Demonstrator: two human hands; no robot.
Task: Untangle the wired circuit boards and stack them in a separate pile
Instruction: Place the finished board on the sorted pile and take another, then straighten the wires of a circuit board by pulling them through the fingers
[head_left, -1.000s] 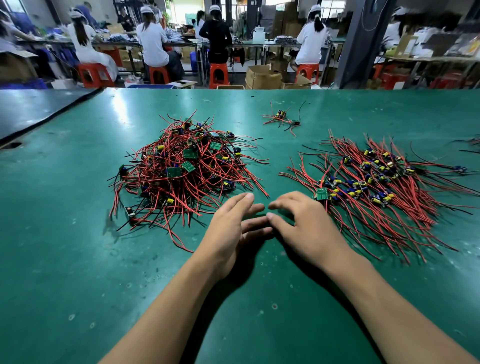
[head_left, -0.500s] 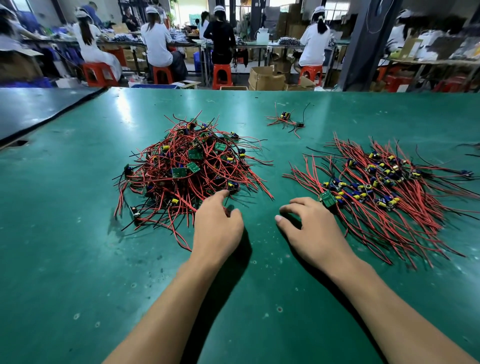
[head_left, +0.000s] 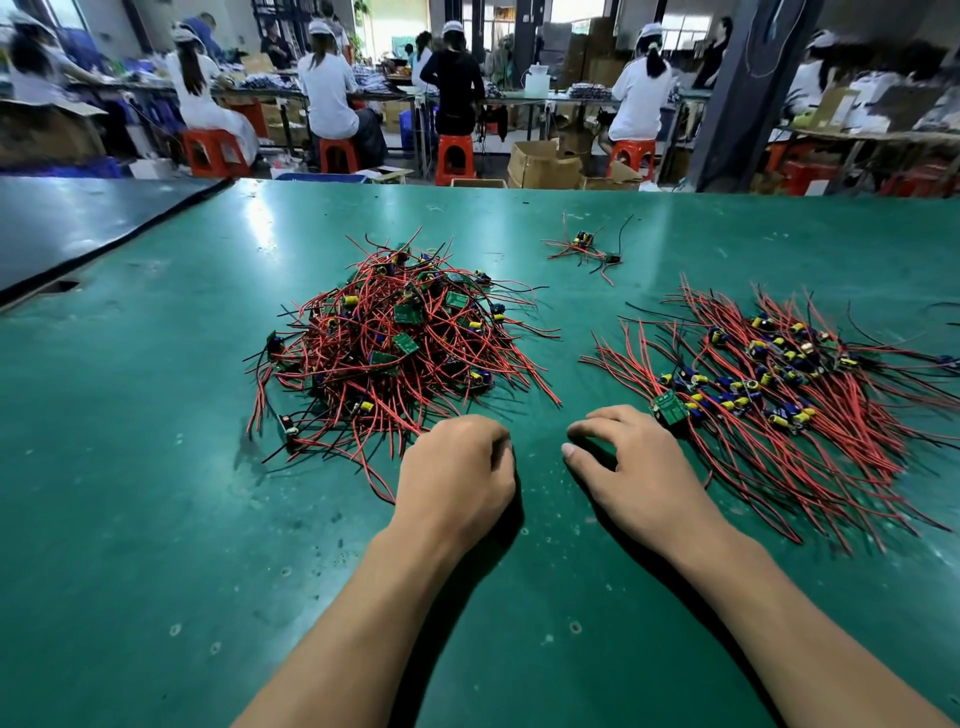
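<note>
Green table (head_left: 156, 519) — left grip (head_left: 457, 467) curled, cannot tell on what; right grip (head_left: 634, 467) released

- At 11 o'clock on green table (head_left: 156, 467), tangled pile (head_left: 400, 343) of red-wired boards.
- At 2 o'clock, combed-out pile (head_left: 789, 384).
- Curled at tangled pile's near edge, left hand (head_left: 457, 478) (grasp hidden).
- Arched, fingertips on table, right hand (head_left: 634, 467).
</note>
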